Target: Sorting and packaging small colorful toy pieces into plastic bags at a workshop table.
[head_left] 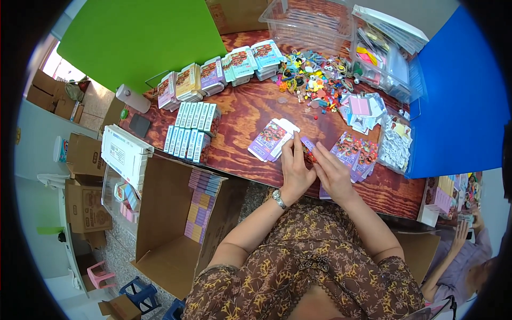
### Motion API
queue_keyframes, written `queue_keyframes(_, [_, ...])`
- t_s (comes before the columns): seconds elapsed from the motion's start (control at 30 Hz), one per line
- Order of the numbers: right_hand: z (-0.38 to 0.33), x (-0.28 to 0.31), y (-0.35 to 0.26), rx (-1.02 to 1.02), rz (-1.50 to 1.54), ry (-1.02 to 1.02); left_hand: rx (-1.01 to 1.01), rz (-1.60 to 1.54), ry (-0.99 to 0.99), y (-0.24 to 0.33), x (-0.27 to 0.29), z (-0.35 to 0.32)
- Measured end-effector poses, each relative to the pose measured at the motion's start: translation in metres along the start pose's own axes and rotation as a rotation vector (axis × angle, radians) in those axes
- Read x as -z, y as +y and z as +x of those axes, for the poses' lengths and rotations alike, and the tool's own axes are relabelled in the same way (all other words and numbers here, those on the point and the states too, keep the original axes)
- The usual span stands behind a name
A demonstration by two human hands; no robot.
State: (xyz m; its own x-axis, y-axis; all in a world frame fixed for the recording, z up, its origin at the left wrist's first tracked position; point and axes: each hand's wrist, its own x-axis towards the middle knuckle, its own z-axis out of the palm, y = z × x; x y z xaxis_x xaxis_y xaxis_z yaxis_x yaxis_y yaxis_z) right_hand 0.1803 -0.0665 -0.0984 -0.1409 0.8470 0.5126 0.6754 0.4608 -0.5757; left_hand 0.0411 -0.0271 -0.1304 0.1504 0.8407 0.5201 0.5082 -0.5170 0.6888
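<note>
Above the table's near edge, my left hand (297, 170) and my right hand (333, 173) meet around a small purple printed carton (308, 144). Fingers of both hands press on its sides and hide most of it. Just left of my left hand lies a pile of flat purple cartons (270, 140), a white flap showing at its top. To the right of my right hand, purple printed cards (356, 152) overlap in a spread. My left wrist wears a watch (278, 199).
Stacks of flat cartons (212, 74) line the back, beside a heap of small colourful trinkets (318, 80). Filled boxes (188, 133) stand at left. A cardboard box (165, 234) sits below the edge. Green (144, 42) and blue (464, 101) panels flank the table. Another person's hand (460, 237) shows lower right.
</note>
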Motion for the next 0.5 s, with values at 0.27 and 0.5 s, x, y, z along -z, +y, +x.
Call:
queue_keyframes(0.27, [0.025,0.019,0.016,-0.231,0.090,0.082,0.010,-0.020,-0.166,-0.027,0.021,0.019])
queue_keyframes(0.5, [0.025,0.027,0.033,-0.509,0.194,0.101,0.262,0.541,-0.286,-0.104,0.045,0.014])
